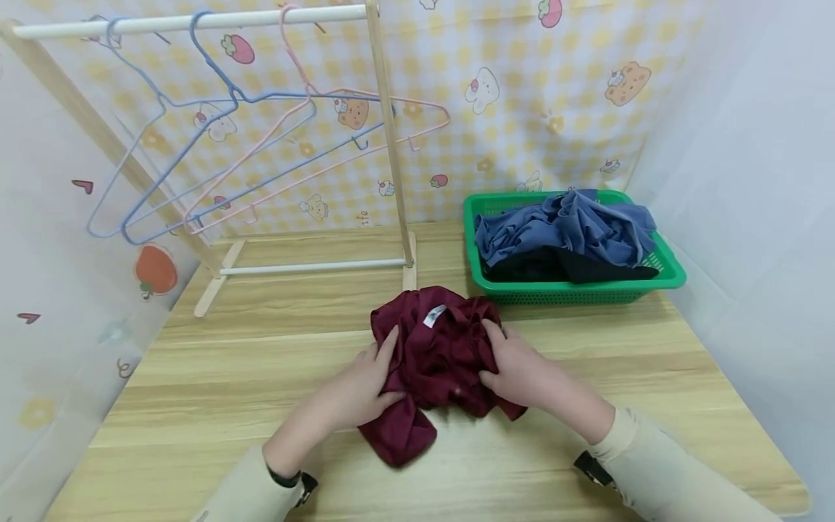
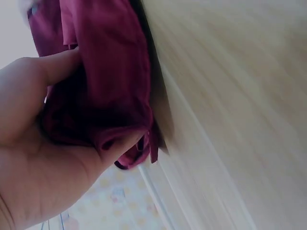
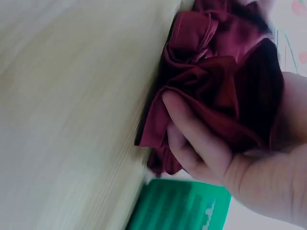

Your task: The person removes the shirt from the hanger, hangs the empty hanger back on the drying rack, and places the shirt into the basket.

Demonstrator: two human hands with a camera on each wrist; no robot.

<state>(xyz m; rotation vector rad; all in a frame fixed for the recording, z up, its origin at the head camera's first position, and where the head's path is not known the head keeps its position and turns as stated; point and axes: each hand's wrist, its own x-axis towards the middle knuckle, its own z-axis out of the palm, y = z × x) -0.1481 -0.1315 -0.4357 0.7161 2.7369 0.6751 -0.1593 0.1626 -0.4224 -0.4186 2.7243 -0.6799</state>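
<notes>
A dark red garment [image 1: 443, 355] with a white label near its top lies bunched on the wooden table, in front of the rack. On its left side, my left hand [image 1: 365, 384] grips the cloth. The left wrist view shows the thumb [image 2: 62, 67] on one side of the dark red cloth [image 2: 110, 62] and the fingers partly hidden on the other. My right hand [image 1: 522, 366] holds the garment's right side, its fingers [image 3: 192, 127] set into a fold in the right wrist view. One loose flap hangs toward the front near the left hand.
Behind stands a wooden rack [image 1: 391, 145] with a white rail [image 1: 156, 24]. Two blue hangers [image 1: 231, 94] and a pink hanger [image 1: 300, 72] hang from it. A green basket [image 1: 574, 290] at the back right holds blue cloth [image 1: 567, 228] and black cloth [image 1: 554, 267].
</notes>
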